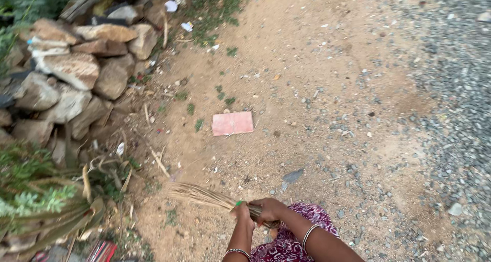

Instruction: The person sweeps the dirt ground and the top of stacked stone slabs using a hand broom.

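Both of my hands grip a broom of thin dry sticks (202,195) low in the view. My left hand (242,212) closes around the bundle near a green tie, and my right hand (269,211) holds the handle end just behind it. The bristles fan out to the left over sandy ground. A bangle sits on each wrist. Patterned purple cloth (294,236) lies under my arms.
A flat pink tile or paper (232,123) lies on the dirt ahead. A pile of rough stones (76,72) lines the left side, with plants (36,195) and dry stalks below it. Grey gravel (455,113) covers the right. Small litter dots the sand.
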